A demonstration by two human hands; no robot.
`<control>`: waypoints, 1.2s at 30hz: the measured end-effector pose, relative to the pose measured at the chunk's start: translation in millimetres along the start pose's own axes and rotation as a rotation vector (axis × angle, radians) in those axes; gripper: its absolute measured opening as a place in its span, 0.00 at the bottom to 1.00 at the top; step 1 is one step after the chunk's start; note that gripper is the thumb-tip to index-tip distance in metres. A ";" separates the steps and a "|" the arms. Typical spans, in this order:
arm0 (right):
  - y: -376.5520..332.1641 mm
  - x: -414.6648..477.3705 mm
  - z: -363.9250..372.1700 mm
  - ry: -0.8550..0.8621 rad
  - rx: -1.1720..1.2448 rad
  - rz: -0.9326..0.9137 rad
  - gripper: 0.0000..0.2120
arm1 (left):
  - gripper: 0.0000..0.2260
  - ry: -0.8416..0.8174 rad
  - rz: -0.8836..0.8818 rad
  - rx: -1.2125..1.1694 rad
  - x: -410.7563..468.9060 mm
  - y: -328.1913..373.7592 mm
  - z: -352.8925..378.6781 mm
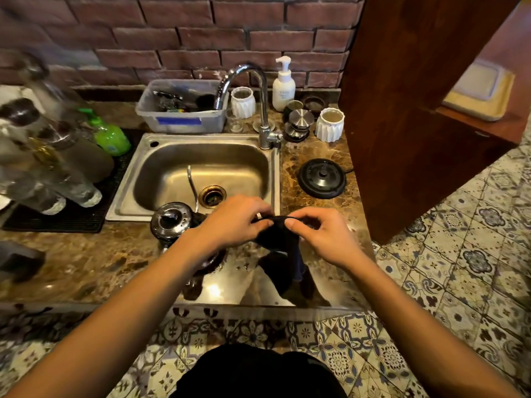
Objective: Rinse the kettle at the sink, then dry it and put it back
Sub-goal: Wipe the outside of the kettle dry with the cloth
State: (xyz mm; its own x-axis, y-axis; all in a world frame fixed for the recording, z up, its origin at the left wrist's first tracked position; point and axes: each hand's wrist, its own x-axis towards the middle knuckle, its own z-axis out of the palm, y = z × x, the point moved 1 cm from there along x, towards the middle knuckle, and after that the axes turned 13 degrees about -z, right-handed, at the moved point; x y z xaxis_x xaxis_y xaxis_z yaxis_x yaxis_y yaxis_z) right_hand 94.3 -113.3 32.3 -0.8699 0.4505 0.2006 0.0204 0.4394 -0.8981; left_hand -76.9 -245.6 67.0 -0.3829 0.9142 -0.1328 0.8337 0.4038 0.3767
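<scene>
The steel kettle [171, 222] stands on the marble counter just in front of the sink [201, 170], its lid on; my left forearm hides part of its body. Its thin spout rises over the sink basin. Both my hands hold a dark cloth [280, 248] above the counter to the right of the kettle. My left hand [235, 219] pinches the cloth's top left edge, and my right hand [321, 237] pinches its top right edge. The cloth hangs down between them. The black round kettle base [321, 178] sits on the counter to the right of the sink.
A chrome tap [258, 90] arches over the sink. Behind it are a plastic tub [184, 116], white ribbed cups [330, 124], a pump bottle [284, 87] and metal lids. Glass jars on a black mat [57, 219] and a green bottle [110, 136] stand left. A wooden cabinet [416, 110] rises on the right.
</scene>
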 end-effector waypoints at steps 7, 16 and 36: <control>-17.1 35.6 52.2 0.031 -0.023 0.009 0.07 | 0.10 -0.071 -0.028 0.062 2.0 -50.1 -31.4; -26.4 50.2 124.4 0.026 0.216 0.131 0.06 | 0.10 -0.210 0.018 0.203 -3.3 -107.3 -53.2; 0.4 53.2 227.1 0.248 0.201 0.366 0.15 | 0.15 -0.196 0.251 0.276 -30.1 -155.0 -32.9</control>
State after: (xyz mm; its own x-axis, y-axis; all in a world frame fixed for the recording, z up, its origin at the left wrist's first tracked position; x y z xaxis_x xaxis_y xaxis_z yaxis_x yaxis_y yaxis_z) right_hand -63.9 -265.7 -46.3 -0.6791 0.7300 -0.0770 0.1862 0.0699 -0.9800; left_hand -207.7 -336.8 42.8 -0.0934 0.9637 -0.2502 0.9769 0.1372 0.1637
